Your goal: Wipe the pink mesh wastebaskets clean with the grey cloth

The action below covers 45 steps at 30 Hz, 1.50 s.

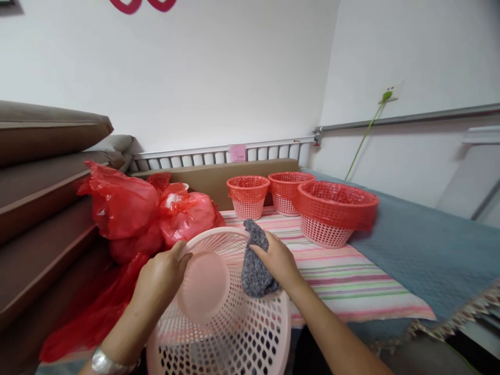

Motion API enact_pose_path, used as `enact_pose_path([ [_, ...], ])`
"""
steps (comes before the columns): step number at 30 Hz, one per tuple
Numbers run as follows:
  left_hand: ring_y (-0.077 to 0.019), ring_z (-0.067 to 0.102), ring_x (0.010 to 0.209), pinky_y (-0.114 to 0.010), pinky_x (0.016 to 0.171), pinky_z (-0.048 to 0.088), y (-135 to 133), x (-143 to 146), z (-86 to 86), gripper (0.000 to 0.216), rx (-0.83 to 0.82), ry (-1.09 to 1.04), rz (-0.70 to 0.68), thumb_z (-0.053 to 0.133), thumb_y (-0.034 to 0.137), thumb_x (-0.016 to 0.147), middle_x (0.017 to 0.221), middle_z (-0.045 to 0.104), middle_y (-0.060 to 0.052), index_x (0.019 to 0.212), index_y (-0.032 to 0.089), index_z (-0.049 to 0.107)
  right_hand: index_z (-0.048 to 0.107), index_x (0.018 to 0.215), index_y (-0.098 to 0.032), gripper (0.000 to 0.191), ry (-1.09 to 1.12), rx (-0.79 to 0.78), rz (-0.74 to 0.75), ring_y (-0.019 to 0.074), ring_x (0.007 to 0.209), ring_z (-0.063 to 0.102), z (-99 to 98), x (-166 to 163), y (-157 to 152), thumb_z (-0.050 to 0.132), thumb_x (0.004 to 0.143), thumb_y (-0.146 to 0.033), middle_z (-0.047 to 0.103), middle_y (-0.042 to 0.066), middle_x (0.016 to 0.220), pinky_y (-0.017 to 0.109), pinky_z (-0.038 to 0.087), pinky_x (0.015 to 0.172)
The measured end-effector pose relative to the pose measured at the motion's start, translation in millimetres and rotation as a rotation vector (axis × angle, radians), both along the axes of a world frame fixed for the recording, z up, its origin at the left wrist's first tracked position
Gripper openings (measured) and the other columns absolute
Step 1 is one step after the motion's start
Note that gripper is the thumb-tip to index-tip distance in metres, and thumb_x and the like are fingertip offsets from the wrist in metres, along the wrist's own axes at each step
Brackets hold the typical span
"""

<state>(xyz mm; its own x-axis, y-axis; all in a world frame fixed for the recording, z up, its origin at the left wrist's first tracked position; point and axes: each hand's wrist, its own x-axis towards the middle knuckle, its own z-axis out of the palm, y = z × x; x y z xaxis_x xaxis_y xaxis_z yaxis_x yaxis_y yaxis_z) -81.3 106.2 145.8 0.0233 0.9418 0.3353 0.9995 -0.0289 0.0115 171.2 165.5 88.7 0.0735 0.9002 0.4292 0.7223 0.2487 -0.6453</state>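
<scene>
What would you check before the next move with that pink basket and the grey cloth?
1. Grip: the left hand clasps the pink basket at its edge: ok.
2. Cloth: the right hand holds the grey cloth bunched against the basket: ok.
3. Support: the basket is tilted, with a hand on either side: ok.
4. Room on the right: the red baskets stand apart on the striped cloth: ok.
5. Room on the left: the red bags crowd close behind the left hand: not ok.
6. Dirt on the basket: cannot tell.
</scene>
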Motion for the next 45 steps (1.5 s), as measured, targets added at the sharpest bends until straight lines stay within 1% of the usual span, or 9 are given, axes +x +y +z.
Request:
enact_pose_path([
  [5, -0.0308, 0.071, 0.079, -0.031, 0.058, 0.041, -14.4, 3.9, 1.1, 0.024, -0.032, -0.003, 0.009, 0.036, 0.035, 0.094, 0.083, 0.075, -0.007, 0.102, 0.023, 0.055, 0.057, 0.108, -0.018, 0.032, 0.064, -0.026, -0.048, 0.0249, 0.095, 0.061, -22.0, 18.2, -13.4, 0.056, 0.082, -0.036, 0.066, 0.01, 0.104, 0.033, 0.045, 0.08],
  [12, -0.0274, 0.07, 0.079, -0.029, 0.059, 0.042, -10.0, 14.6, 31.6, 0.02, -0.036, 0.069, -0.148, 0.042, 0.036, 0.091, 0.086, 0.074, -0.006, 0.09, 0.023, 0.057, 0.056, 0.117, -0.023, 0.038, -0.066, 0.174, 0.162, 0.0218, 0.104, 0.059, 25.8, -4.1, -16.5, 0.061, 0.08, -0.03, 0.064, 0.005, 0.112, 0.031, 0.043, 0.087],
  [18, -0.0274, 0.07, 0.079, -0.03, 0.06, 0.043, 19.2, 21.8, 28.3, 0.019, -0.004, 0.105, -0.254, 0.05, 0.033, 0.087, 0.085, 0.074, -0.007, 0.096, 0.022, 0.062, 0.054, 0.122, -0.025, 0.045, -0.175, 0.207, 0.241, 0.0216, 0.107, 0.058, 41.3, -31.2, -6.1, 0.063, 0.079, -0.033, 0.062, 0.004, 0.116, 0.031, 0.043, 0.088],
  [26, -0.0274, 0.07, 0.082, -0.029, 0.062, 0.043, 14.2, 1.2, 22.9, 0.024, -0.005, -0.052, -0.13, 0.046, 0.04, 0.09, 0.088, 0.074, -0.007, 0.096, 0.024, 0.063, 0.058, 0.109, -0.018, 0.035, -0.034, -0.049, 0.049, 0.0254, 0.099, 0.061, -5.3, -1.4, 1.2, 0.057, 0.081, -0.038, 0.067, 0.009, 0.105, 0.033, 0.045, 0.082],
  [31, -0.0259, 0.07, 0.085, -0.027, 0.064, 0.043, -2.1, 2.2, 14.6, 0.025, -0.01, -0.126, -0.058, 0.044, 0.039, 0.091, 0.09, 0.075, -0.007, 0.102, 0.025, 0.062, 0.058, 0.105, -0.019, 0.036, 0.114, -0.185, -0.047, 0.026, 0.094, 0.064, -53.0, 13.7, -18.3, 0.053, 0.08, -0.045, 0.069, 0.01, 0.1, 0.032, 0.046, 0.077],
  [34, -0.0239, 0.071, 0.082, -0.026, 0.063, 0.043, -16.5, 5.4, 9.5, 0.022, -0.013, -0.146, -0.078, 0.046, 0.035, 0.09, 0.087, 0.075, -0.005, 0.102, 0.025, 0.061, 0.058, 0.106, -0.019, 0.037, 0.171, -0.206, -0.075, 0.0264, 0.096, 0.064, -65.5, 18.8, -32.6, 0.054, 0.079, -0.044, 0.069, 0.01, 0.103, 0.033, 0.047, 0.08],
  [37, -0.0218, 0.07, 0.078, -0.024, 0.06, 0.04, -30.5, 3.4, 10.4, 0.018, 0.005, -0.129, -0.075, 0.044, 0.034, 0.091, 0.082, 0.074, -0.003, 0.092, 0.024, 0.059, 0.059, 0.105, -0.021, 0.034, 0.197, -0.115, -0.028, 0.0249, 0.094, 0.064, -45.7, 24.3, -38.4, 0.054, 0.079, -0.042, 0.069, 0.008, 0.101, 0.033, 0.047, 0.081],
  [41, -0.0219, 0.069, 0.067, -0.026, 0.052, 0.032, -35.8, -0.3, 17.3, 0.026, 0.035, -0.001, 0.015, 0.039, 0.037, 0.093, 0.071, 0.07, -0.003, 0.075, 0.022, 0.05, 0.062, 0.107, -0.023, 0.032, 0.005, 0.066, -0.03, 0.0252, 0.093, 0.063, 14.7, 25.2, -32.3, 0.059, 0.078, -0.038, 0.069, 0.006, 0.102, 0.034, 0.045, 0.079],
  [45, -0.0211, 0.069, 0.07, -0.026, 0.053, 0.033, -18.2, 6.5, 17.5, 0.024, 0.025, 0.066, -0.112, 0.04, 0.036, 0.093, 0.077, 0.072, -0.003, 0.079, 0.022, 0.053, 0.06, 0.114, -0.026, 0.039, -0.226, 0.14, 0.161, 0.0236, 0.1, 0.061, 47.8, 4.7, -21.9, 0.063, 0.075, -0.032, 0.067, 0.004, 0.11, 0.032, 0.044, 0.081],
])
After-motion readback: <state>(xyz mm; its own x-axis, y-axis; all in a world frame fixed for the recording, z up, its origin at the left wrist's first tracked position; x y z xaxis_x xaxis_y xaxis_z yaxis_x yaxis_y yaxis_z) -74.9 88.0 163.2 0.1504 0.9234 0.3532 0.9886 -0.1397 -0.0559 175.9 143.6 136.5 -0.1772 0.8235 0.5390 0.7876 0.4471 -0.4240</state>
